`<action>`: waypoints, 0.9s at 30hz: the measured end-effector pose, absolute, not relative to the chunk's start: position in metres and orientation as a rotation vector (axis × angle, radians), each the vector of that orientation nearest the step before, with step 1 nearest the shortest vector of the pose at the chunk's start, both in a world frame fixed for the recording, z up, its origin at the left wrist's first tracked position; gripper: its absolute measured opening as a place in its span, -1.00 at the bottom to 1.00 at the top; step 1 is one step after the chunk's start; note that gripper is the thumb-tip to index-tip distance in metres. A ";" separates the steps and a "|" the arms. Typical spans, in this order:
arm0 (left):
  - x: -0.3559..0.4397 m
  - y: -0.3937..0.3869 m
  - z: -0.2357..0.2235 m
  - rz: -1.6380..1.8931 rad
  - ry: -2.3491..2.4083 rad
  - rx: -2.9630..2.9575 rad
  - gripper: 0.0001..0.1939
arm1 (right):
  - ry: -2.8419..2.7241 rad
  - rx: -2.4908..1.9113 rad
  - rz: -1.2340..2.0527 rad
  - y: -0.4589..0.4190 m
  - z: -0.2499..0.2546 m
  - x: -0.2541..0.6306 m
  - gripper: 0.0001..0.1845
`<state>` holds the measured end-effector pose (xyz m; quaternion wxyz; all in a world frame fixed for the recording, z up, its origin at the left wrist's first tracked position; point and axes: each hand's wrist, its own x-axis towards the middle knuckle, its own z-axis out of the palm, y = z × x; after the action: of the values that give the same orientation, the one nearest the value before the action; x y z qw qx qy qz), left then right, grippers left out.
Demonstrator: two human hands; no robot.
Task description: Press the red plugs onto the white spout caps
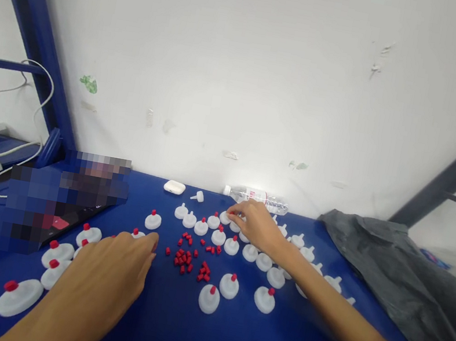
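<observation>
My right hand (255,220) reaches to the back of the blue surface, its fingertips closed on a small red cap over a white nozzle lid (225,218). My left hand (111,267) is curled in the left foreground, fingers bent under; what they hold, if anything, is hidden. Just beyond it a red-tipped white lid (137,233) is partly covered. Between the hands lies a scatter of loose red caps (182,258). Several red-capped lids (209,299) stand in the middle and on the left. Rows of uncapped white lids (275,277) sit under and beside my right forearm.
Against the wall lie a clear plastic bottle (273,203), a white earbud case (174,187) and a small loose white nozzle (198,196). Dark grey sheeting (385,280) covers the right side. A dark, partly blurred device (73,220) and a white cable (50,95) are on the left.
</observation>
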<state>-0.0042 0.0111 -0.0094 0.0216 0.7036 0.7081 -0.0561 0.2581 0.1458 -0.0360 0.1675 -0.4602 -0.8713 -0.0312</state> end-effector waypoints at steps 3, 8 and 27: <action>-0.003 0.009 -0.009 -0.247 2.197 2.188 -0.71 | -2.489 -1.280 -0.118 0.143 -0.035 0.257 -0.79; 0.000 0.008 -0.008 -0.255 2.163 2.187 -0.73 | -2.494 -1.181 -0.126 0.140 -0.027 0.258 -0.85; 0.002 0.004 -0.012 -0.327 2.185 2.177 -0.66 | -2.683 -1.043 -0.073 0.145 -0.039 0.261 -0.83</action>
<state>0.0017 0.0040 -0.0123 0.0198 0.7016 0.7044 -0.1054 0.2610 0.1450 -0.0391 0.1307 -0.3590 -0.9238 -0.0252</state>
